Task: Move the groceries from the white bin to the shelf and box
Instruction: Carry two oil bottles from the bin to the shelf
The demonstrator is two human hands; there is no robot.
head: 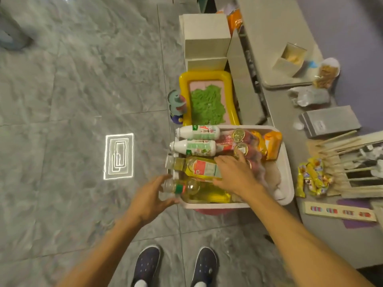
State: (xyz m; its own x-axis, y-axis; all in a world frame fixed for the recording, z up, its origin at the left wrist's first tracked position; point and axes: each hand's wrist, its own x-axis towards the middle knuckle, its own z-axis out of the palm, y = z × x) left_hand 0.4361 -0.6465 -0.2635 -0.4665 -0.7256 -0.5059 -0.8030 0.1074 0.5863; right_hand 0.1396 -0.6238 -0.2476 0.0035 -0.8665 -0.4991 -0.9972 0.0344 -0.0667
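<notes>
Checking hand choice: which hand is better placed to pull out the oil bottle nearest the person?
Probably the left hand: its fingers sit by that oil bottle's neck at the white bin's edge. The right hand rests farther in, over the second oil bottle.

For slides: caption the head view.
Right hand rests on an oil bottle in the white bin; left hand by second bottle.

White bin: groceries inside.
My right hand: on upper oil bottle.
My left hand: at lower oil bottle.
</notes>
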